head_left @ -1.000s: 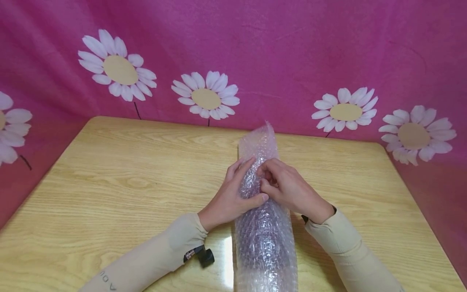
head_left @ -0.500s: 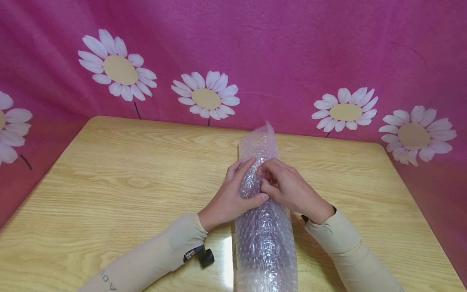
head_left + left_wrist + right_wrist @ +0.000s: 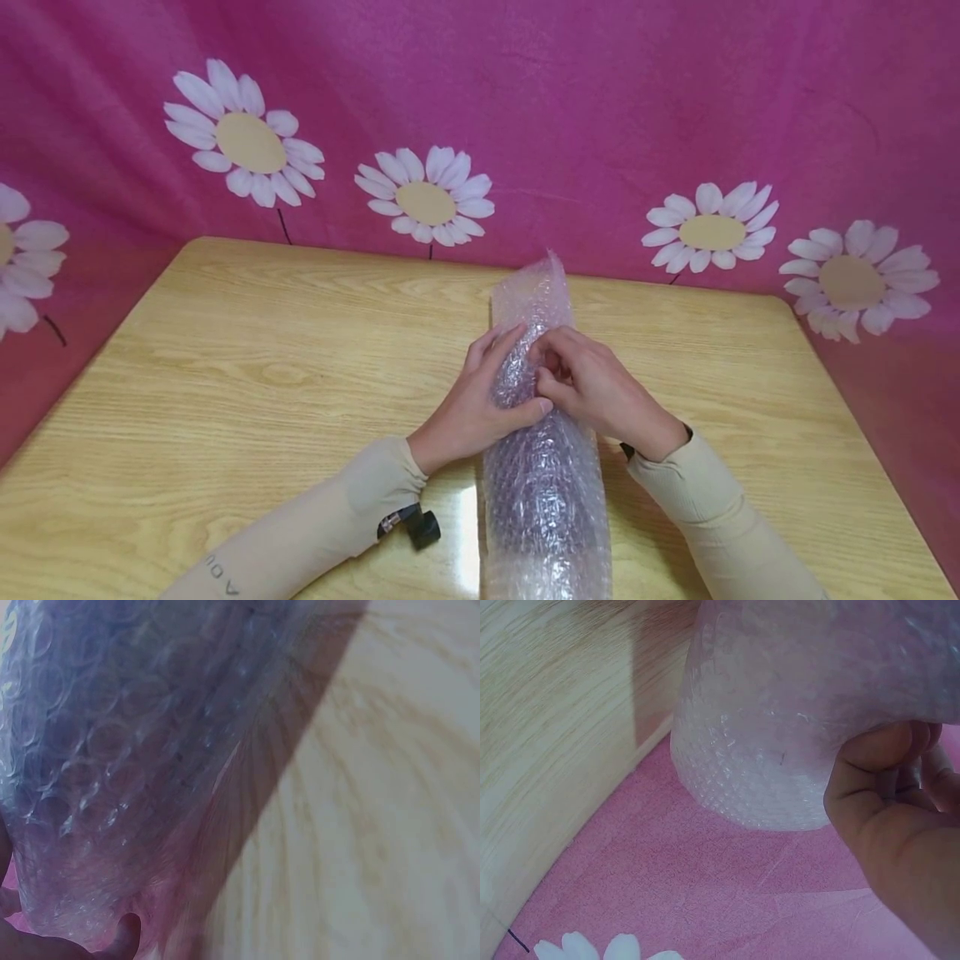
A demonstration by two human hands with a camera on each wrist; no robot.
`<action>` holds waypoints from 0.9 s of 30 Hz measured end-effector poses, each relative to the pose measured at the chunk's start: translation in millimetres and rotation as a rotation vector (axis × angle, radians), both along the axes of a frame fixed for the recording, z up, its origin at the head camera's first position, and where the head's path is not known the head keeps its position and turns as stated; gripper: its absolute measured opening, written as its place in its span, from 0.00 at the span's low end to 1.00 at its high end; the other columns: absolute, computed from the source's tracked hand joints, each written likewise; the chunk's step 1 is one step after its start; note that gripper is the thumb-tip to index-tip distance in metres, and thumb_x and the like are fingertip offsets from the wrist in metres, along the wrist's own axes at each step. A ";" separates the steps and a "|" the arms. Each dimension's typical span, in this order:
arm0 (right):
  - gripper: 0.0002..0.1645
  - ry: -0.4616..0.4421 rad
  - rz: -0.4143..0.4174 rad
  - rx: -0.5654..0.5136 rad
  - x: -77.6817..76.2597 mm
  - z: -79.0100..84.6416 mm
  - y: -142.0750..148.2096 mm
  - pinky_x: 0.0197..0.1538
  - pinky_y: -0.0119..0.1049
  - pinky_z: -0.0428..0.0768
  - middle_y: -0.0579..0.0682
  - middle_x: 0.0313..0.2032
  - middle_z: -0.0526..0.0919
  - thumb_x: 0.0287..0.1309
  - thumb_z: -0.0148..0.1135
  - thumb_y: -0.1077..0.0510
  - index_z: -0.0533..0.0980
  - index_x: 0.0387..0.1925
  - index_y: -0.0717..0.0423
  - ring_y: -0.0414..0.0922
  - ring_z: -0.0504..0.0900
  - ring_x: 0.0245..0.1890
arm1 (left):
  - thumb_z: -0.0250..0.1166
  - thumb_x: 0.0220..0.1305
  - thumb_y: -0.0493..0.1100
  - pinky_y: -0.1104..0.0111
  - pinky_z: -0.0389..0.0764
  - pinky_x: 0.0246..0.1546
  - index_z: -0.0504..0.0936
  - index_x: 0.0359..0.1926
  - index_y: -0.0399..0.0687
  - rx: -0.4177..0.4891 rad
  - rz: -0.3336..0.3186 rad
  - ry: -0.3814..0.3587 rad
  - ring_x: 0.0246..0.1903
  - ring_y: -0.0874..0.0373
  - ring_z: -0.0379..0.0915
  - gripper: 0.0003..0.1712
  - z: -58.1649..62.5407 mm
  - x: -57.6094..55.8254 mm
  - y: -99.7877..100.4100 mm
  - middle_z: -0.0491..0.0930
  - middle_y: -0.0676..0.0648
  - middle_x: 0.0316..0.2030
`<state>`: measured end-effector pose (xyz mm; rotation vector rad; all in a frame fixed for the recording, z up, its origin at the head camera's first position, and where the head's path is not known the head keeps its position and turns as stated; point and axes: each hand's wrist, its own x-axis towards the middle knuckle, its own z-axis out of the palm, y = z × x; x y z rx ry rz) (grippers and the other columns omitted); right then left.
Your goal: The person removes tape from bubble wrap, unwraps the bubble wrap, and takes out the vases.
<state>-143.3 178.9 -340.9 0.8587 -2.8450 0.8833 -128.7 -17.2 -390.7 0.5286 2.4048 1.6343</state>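
A long bundle of clear bubble wrap (image 3: pixel 546 492) lies lengthwise on the table, its flattened far end reaching close to the back edge. Something bluish-purple shows through the plastic. My left hand (image 3: pixel 480 400) rests along its left side with fairly straight fingers, the thumb laid across the top. From the right, my right hand (image 3: pixel 592 383) works at the top of the bundle, index finger and thumb curled onto the plastic. In the right wrist view, the curled fingers (image 3: pixel 885 750) press up against the bubble wrap; what lies between their tips is hidden.
The wood-grain table (image 3: pixel 300 358) spreads to both sides of the bundle. A pink cloth (image 3: pixel 555 100) with white daisies hangs behind and at the sides. A small black device (image 3: pixel 420 527) sits at the left sleeve cuff.
Both hands and the bundle keep nearly the same position; the head view shifts only very slightly.
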 end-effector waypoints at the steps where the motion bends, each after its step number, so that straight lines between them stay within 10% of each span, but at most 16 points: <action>1: 0.11 -0.003 -0.006 0.000 -0.4 -0.4 0.0 0.33 0.28 0.77 0.47 0.33 0.79 0.59 0.60 0.67 0.78 0.43 0.55 0.37 0.74 0.31 | 0.72 0.61 0.61 0.35 0.60 0.76 0.47 0.81 0.81 -0.001 0.000 -0.001 0.81 0.41 0.50 0.56 -0.3 0.0 0.0 0.38 0.51 0.84; 27: 0.15 -0.006 -0.022 0.022 0.5 -0.9 -1.9 0.34 0.28 0.77 0.47 0.37 0.81 0.60 0.62 0.66 0.84 0.49 0.55 0.38 0.74 0.31 | 0.72 0.62 0.61 0.34 0.61 0.75 0.48 0.81 0.81 0.005 -0.002 0.004 0.80 0.40 0.50 0.55 -1.1 -0.5 -0.8 0.38 0.50 0.84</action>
